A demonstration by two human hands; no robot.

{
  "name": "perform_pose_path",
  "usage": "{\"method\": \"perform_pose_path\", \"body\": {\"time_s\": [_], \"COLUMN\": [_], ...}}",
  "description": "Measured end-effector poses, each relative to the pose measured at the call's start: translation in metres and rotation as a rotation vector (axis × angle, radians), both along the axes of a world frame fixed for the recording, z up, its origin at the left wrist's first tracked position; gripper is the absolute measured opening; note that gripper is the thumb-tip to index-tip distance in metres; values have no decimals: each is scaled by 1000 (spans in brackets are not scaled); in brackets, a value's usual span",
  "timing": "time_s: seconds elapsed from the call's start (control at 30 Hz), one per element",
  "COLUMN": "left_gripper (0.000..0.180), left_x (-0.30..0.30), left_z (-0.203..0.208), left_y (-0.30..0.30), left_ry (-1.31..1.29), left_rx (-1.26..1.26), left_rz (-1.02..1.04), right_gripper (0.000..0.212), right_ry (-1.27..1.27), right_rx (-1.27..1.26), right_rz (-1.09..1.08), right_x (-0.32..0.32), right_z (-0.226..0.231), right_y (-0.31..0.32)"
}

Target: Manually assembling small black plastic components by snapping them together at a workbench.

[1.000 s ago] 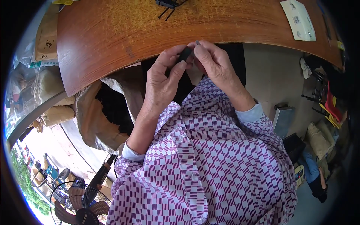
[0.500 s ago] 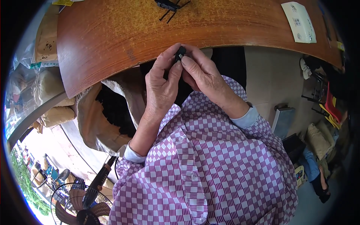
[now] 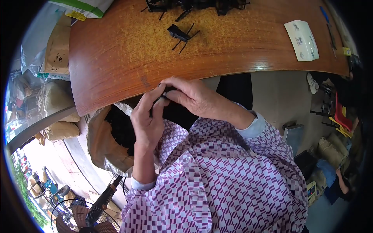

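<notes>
Where they meet, both hands [image 3: 147, 121] [image 3: 200, 101], curled nearly closed, pinch a small dark piece [image 3: 163, 93].

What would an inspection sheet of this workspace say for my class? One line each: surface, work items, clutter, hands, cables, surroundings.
Surface: brown wooden table, finish worn and speckled in the middle.
Work items: small dark piece between the fingers, mostly hidden; black part with thin legs on the table; more black parts at the top edge of view.
Clutter: pale printed packet on the table's right side.
Hands: left hand and right hand meet at the table's near edge, both pinching the piece.
Cables: dark cord-like loop beside the fan, only partly visible.
Surroundings: open sack with dark contents, lower left of the table; red seat at right.
</notes>
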State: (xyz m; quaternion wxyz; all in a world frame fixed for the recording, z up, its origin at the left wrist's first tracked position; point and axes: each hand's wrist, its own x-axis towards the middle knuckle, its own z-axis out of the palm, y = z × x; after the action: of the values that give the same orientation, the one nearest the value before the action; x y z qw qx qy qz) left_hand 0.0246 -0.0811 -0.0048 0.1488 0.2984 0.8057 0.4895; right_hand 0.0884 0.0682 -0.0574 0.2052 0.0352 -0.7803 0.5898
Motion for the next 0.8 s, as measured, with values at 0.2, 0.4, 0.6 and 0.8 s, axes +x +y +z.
{"method": "perform_pose_path", "body": {"time_s": [0.2,0.4,0.6,0.8], "left_gripper": [26,37,68,62], "left_x": [-34,-37,-17,-30], "left_z": [25,8,3,-16], "left_y": [-106,-94,15,69], "left_ry": [-113,191,-386,-662], "left_rx": [-591,-473,112,484], "left_rz": [116,208,10,-104], "right_gripper": [32,20,14,13], "right_ry": [-242,-176,8,60], "right_rx": [722,939,560,242], "right_rz": [-383,-427,-455,-420], "right_x": [-8,-25,-21,-5], "right_z": [30,7,9,20], "right_y": [71,97,74,50]}}
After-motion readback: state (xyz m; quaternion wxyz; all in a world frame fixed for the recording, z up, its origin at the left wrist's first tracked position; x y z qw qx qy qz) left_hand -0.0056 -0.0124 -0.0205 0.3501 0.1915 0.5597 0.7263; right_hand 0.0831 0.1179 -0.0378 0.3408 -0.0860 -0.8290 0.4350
